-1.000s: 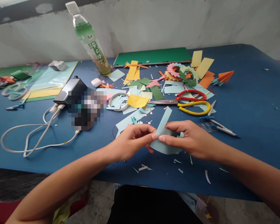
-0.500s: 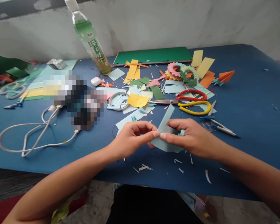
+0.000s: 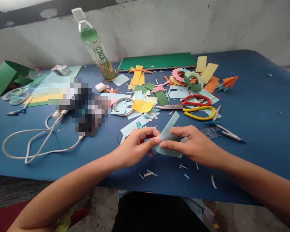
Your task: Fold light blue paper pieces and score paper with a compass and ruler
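A folded piece of light blue paper (image 3: 170,152) is between my two hands above the near middle of the table; one strip-like part of it sticks up at a slant. My left hand (image 3: 143,143) pinches its left edge between thumb and fingers. From the other side my right hand (image 3: 189,141) grips it, thumb pressed on the face near the left thumb, fingers partly behind. Just beyond lie scissors (image 3: 195,108) with one red and one yellow handle, and a curved yellow paper piece (image 3: 142,105) touching their blades.
Colored paper scraps (image 3: 148,88) cover the table's middle. A tape roll (image 3: 123,106), a tilted-looking green bottle (image 3: 96,48), a compass (image 3: 229,132) and paper rings (image 3: 187,77) stand or lie around. White cables (image 3: 38,141) loop at left. A green board (image 3: 157,61) lies by the wall.
My right thumb has shifted left and down a little on the paper, and the paper's lower part has turned slightly. The view has moved slightly; both hands keep their hold.
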Demonstrator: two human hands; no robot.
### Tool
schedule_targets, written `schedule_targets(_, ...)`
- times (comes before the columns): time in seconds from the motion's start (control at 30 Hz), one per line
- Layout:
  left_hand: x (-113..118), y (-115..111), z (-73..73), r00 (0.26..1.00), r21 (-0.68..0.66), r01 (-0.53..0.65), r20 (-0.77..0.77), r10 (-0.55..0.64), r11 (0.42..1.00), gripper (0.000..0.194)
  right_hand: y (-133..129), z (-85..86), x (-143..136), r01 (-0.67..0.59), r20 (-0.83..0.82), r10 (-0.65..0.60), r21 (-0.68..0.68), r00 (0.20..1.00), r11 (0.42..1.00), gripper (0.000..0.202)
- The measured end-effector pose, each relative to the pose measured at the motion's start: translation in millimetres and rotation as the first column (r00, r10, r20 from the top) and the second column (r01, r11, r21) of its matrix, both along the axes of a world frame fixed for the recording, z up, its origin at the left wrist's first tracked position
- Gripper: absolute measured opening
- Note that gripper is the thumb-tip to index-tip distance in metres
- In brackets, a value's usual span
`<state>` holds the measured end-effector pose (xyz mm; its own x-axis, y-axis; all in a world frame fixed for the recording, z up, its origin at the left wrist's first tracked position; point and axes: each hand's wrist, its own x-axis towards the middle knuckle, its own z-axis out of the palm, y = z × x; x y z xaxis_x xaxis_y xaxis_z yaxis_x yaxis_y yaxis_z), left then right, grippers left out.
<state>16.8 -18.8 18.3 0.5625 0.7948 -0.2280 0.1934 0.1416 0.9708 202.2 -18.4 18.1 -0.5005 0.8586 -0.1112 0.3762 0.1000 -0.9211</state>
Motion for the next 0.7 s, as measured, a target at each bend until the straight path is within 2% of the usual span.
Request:
schedule_targets(0.13,1.5,-2.2,-3.5,0.998,0.017,-0.064,-0.008,0.064,0.998,0.022,-1.1,-1.2,-4.1,0.014,-0.017,-0.014,0.011,1.000,1.000,0.019)
schedule_targets(0.33,1.8,-4.0,-7.2,0.996,-0.092,-0.082,0.011,0.083,0.992,0.026,0.5,-2.5,-3.7,-0.016,0.009,0.016,-0.017,1.000,1.000,0.024)
schedule_targets(0.7,3.9,-8.0,-5.1,0.988,-0.208,-0.115,0.076,0.133,0.971,0.024,-0.1,-1.3,-4.6,-0.038,-0.023,0.037,-0.060,0.999,0.997,0.021)
